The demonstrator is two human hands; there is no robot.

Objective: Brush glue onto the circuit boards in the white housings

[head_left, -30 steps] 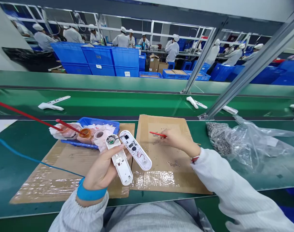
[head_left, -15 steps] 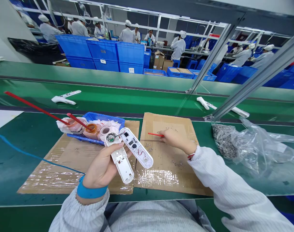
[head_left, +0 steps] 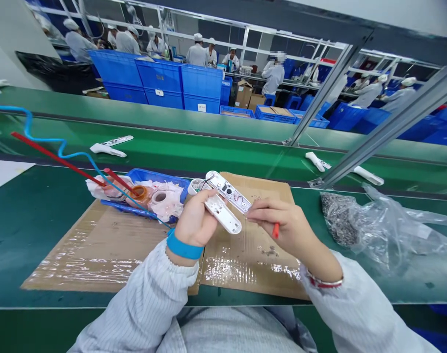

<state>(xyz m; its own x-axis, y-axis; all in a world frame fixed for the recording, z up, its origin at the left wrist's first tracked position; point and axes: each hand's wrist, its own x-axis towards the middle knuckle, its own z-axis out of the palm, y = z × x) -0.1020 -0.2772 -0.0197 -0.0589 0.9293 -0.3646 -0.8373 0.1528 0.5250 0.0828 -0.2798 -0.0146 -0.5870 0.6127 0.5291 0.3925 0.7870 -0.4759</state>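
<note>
My left hand (head_left: 197,219) is closed around two white halves of an opened device (head_left: 223,201), joined by thin wires; a circuit board shows in the upper half. A blue wrist strap (head_left: 184,248) with a coiled blue cord sits on that wrist. My right hand (head_left: 282,228) is pinched at the lower end of the upper half, with a thin red tool (head_left: 276,230) tucked in its fingers. Small screws (head_left: 269,252) lie scattered on the cardboard sheet (head_left: 245,267) beneath both hands.
A blue tray (head_left: 144,177) with tape rolls and cloth sits at the left, red sticks across it. A clear plastic bag of small parts (head_left: 359,220) lies at the right. White devices (head_left: 109,147) rest on the green conveyor behind. People in white work in the background.
My left hand has lifted the opened device up and to the right. My right hand left the screws on the cardboard and came to the device, the red tool now tucked downward.
</note>
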